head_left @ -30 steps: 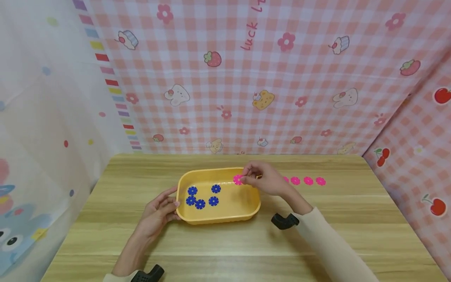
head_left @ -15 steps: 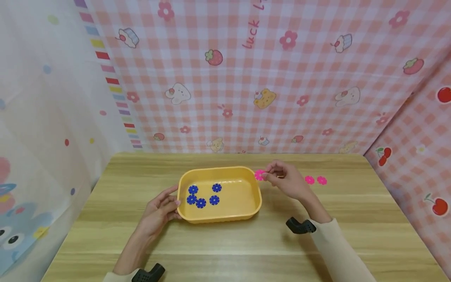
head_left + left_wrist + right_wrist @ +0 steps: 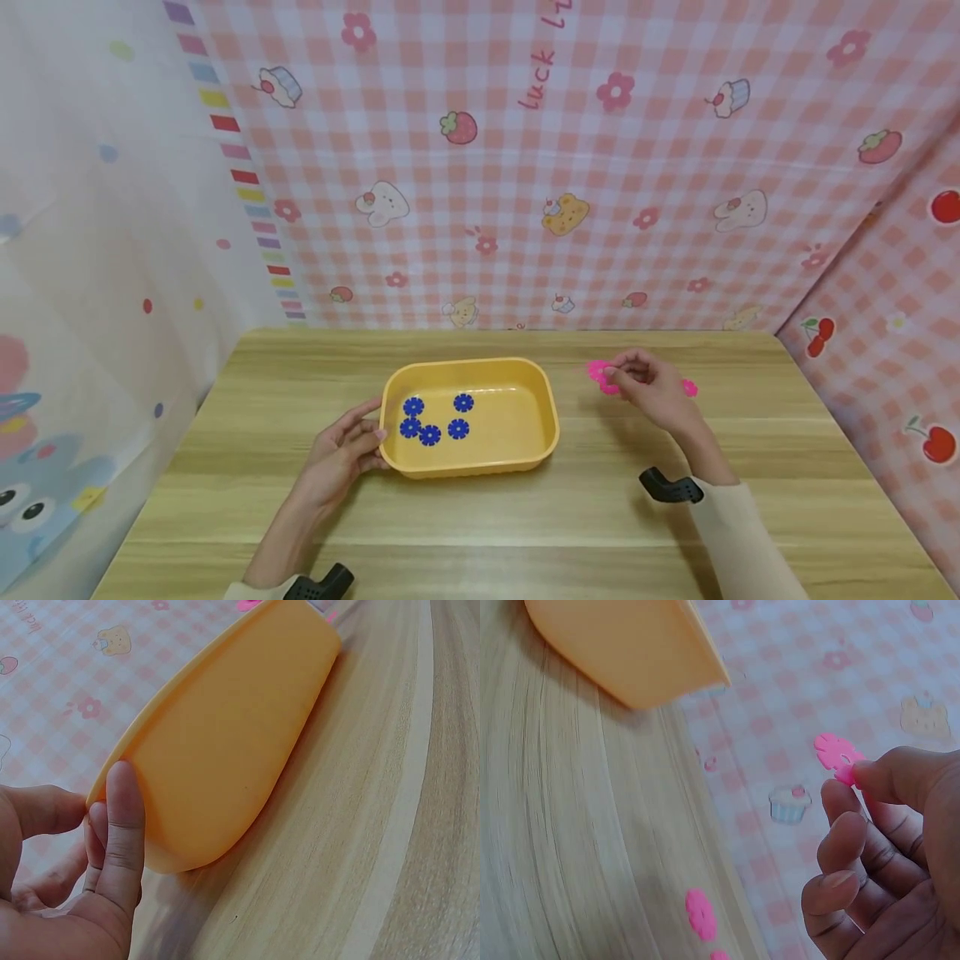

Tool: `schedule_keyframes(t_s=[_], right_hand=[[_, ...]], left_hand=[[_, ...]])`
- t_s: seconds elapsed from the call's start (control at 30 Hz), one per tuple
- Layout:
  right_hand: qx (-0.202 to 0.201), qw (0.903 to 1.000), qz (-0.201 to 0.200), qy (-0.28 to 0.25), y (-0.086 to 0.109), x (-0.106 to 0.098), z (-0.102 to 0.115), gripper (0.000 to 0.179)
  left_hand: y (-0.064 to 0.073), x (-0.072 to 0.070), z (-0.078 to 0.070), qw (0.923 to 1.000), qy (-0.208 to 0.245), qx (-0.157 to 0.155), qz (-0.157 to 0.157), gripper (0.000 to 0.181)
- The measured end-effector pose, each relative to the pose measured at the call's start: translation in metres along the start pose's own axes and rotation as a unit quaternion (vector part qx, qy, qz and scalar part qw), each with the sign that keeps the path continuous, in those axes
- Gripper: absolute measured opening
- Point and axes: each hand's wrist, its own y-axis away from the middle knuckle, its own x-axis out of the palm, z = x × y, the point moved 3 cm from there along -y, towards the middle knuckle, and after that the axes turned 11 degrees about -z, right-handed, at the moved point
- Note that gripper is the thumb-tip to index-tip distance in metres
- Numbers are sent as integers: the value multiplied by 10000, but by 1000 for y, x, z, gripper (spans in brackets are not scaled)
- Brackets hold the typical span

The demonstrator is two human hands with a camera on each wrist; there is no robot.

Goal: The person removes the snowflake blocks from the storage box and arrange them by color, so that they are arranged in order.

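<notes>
A yellow plastic tray (image 3: 517,429) stands on the table, with several blue notched discs (image 3: 430,435) inside towards its left. My left hand (image 3: 337,454) grips the tray's left end, thumb and fingers pinching the rim, as the left wrist view also shows. Right of the tray, my right hand (image 3: 652,392) pinches a pink notched disc (image 3: 836,756) between thumb and index finger, raised above the table. Below it in the right wrist view lies another pink disc (image 3: 701,913), with part of one more at the frame's bottom edge. The hand hides some of the pink row in the head view.
The wooden table (image 3: 450,533) ends at the back against a pink checked cloth (image 3: 480,167). Another patterned cloth (image 3: 900,375) hangs on the right and a pale one (image 3: 150,250) on the left. Black camera mounts (image 3: 671,486) sit at both wrists.
The right hand has moved right, from over the tray's right end to above the pink row, carrying the pink disc. The left hand keeps its hold on the tray.
</notes>
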Motion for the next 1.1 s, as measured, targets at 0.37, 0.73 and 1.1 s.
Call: schedule_keyframes(t_s=[0.37, 0.73, 1.1], right_hand=[[318, 9991, -233, 127, -2, -34, -22, 39], [514, 9969, -477, 371, -5, -67, -52, 43], [820, 9919, -723, 650, -8, -93, -89, 48]], left_hand=[[-1, 1, -1, 10000, 2, 38, -12, 61], [-1, 1, 1, 9999, 11, -65, -97, 60], [-2, 0, 1, 10000, -38, 57, -31, 58]])
